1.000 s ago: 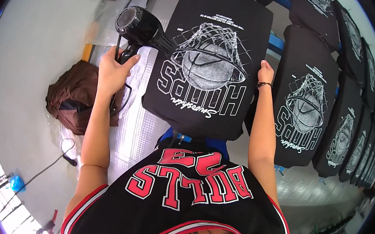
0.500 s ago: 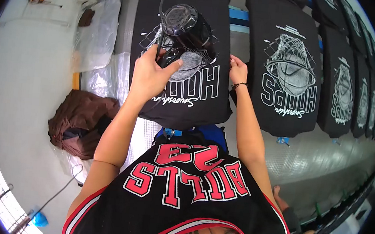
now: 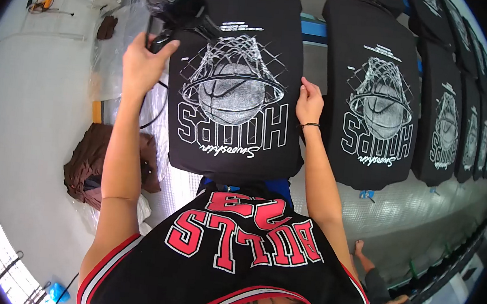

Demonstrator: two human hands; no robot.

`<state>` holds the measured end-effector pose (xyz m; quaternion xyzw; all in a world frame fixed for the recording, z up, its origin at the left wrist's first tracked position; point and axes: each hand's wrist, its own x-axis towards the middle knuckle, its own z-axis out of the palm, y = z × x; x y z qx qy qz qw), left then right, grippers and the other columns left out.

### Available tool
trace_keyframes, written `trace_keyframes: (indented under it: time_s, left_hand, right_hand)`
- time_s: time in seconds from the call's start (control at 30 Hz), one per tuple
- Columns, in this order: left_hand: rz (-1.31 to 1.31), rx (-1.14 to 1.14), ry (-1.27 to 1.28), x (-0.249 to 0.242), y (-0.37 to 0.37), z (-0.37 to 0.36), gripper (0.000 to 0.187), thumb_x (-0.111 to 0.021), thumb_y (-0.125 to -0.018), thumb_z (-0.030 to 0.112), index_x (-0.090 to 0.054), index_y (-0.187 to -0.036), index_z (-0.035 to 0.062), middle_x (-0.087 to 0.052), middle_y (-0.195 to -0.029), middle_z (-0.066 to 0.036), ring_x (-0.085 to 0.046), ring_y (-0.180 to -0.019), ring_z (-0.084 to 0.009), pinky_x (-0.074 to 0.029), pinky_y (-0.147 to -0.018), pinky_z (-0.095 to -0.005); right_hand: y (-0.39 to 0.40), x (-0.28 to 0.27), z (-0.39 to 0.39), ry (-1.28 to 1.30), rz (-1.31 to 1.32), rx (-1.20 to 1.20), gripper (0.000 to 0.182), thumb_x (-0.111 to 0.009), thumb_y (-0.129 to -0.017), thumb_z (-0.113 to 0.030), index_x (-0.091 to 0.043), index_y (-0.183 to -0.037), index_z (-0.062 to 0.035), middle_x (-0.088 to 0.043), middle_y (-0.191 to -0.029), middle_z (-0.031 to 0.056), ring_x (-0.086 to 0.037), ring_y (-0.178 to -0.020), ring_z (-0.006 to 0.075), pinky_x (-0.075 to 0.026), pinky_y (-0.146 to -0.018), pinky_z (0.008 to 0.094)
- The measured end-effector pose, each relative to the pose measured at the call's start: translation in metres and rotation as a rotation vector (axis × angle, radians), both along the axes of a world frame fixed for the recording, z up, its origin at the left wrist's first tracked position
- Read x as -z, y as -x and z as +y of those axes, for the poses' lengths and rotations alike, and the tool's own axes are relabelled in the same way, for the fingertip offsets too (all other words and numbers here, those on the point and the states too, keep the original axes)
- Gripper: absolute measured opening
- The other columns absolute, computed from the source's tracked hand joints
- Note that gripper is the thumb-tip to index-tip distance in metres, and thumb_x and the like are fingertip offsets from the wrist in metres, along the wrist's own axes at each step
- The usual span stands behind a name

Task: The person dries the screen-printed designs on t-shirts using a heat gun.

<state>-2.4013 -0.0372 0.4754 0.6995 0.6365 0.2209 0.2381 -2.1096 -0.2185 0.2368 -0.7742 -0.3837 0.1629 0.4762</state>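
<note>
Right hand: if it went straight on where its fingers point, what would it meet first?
Probably the nearest black shirt, at its edge beside the right hand; depth leaves unclear whether the two touch now.

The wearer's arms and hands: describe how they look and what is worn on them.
Both arms are bare, emerging from a black sleeveless jersey with red and white trim at the armholes. Neither hand wears a glove. A thin dark bracelet circles the right wrist; no band shows on the left.
</note>
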Motion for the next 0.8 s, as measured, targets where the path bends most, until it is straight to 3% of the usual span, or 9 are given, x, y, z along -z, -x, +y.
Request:
trace_keyframes:
  time_s: [0.07, 0.23, 0.4, 0.47, 0.53, 0.67, 0.7, 0.8]
  left_hand:
    - [0.085, -0.056, -0.096, 0.003, 0.031, 0.005, 0.044, -0.082, -0.076, 0.037, -0.062, -0.085, -0.0010, -0.061, -0.062, -0.008, -0.058, -0.057, -0.0143, -0.047, -0.060, -0.0315]
    - [-0.030, -0.164, 0.101, -0.009, 0.070, -0.028, 0.041, -0.082, -0.077, 0.032, -0.062, -0.087, -0.0009, -0.059, -0.057, -0.006, -0.059, -0.054, -0.0133, -0.047, -0.057, -0.0303]
    - [0.046, -0.220, 0.019, -0.013, 0.090, -0.098, 0.040, -0.083, -0.077, 0.030, -0.060, -0.086, -0.0020, -0.058, -0.056, -0.005, -0.055, -0.050, -0.0118, -0.045, -0.054, -0.0296]
    - [-0.029, -0.279, 0.105, -0.017, 0.096, -0.125, 0.040, -0.083, -0.077, 0.030, -0.061, -0.087, -0.0020, -0.057, -0.056, -0.006, -0.054, -0.051, -0.0115, -0.045, -0.054, -0.0299]
    - [0.044, -0.237, -0.015, -0.007, 0.097, -0.148, 0.039, -0.083, -0.077, 0.027, -0.061, -0.089, -0.0031, -0.059, -0.060, -0.007, -0.052, -0.051, -0.0117, -0.045, -0.055, -0.0293]
    - [-0.059, -0.207, 0.136, -0.007, 0.069, -0.181, 0.037, -0.082, -0.077, 0.025, -0.061, -0.088, -0.0042, -0.061, -0.065, -0.007, -0.055, -0.060, -0.0120, -0.047, -0.059, -0.0294]
    - [-0.083, -0.159, 0.122, -0.008, 0.054, -0.186, 0.038, -0.082, -0.077, 0.025, -0.061, -0.089, -0.0044, -0.061, -0.066, -0.007, -0.055, -0.060, -0.0116, -0.047, -0.059, -0.0292]
    - [-0.118, -0.047, 0.211, -0.012, 0.000, -0.197, 0.042, -0.083, -0.077, 0.027, -0.061, -0.093, -0.0055, -0.063, -0.069, -0.010, -0.055, -0.062, -0.0121, -0.048, -0.061, -0.0300]
  right_hand:
    - [-0.004, 0.007, 0.005, 0.000, 0.043, 0.003, 0.024, -0.060, -0.093, -0.009, -0.071, -0.114, -0.0052, -0.068, -0.107, 0.0146, -0.067, -0.097, 0.0299, -0.052, -0.086, 0.0353]
    - [-0.011, 0.012, 0.014, -0.023, 0.087, 0.013, 0.021, -0.066, -0.090, -0.008, -0.074, -0.110, -0.0045, -0.071, -0.104, 0.0119, -0.069, -0.095, 0.0231, -0.053, -0.084, 0.0308]
    - [-0.013, 0.011, 0.011, 0.034, 0.160, -0.010, 0.025, -0.068, -0.092, -0.011, -0.072, -0.116, -0.0060, -0.071, -0.108, 0.0119, -0.070, -0.092, 0.0212, -0.053, -0.082, 0.0300]
    - [-0.012, 0.011, 0.005, 0.045, 0.128, -0.015, 0.027, -0.069, -0.091, -0.012, -0.072, -0.117, -0.0069, -0.071, -0.108, 0.0119, -0.070, -0.092, 0.0207, -0.053, -0.082, 0.0299]
    - [-0.010, 0.011, -0.001, 0.055, 0.143, -0.020, 0.027, -0.069, -0.091, -0.012, -0.072, -0.118, -0.0076, -0.072, -0.108, 0.0121, -0.070, -0.091, 0.0205, -0.053, -0.081, 0.0299]
    - [-0.011, 0.029, -0.015, -0.070, 0.178, -0.050, 0.028, -0.070, -0.090, -0.012, -0.072, -0.118, -0.0095, -0.072, -0.103, 0.0125, -0.068, -0.083, 0.0191, -0.053, -0.077, 0.0300]
    - [-0.010, 0.016, -0.021, 0.081, 0.187, -0.048, 0.028, -0.070, -0.089, -0.012, -0.073, -0.117, -0.0098, -0.072, -0.098, 0.0121, -0.067, -0.079, 0.0175, -0.053, -0.076, 0.0299]
    - [-0.009, 0.007, -0.034, 0.101, 0.144, -0.077, 0.029, -0.071, -0.089, -0.012, -0.072, -0.118, -0.0080, -0.075, -0.092, 0.0086, -0.066, -0.076, 0.0112, -0.052, -0.076, 0.0265]
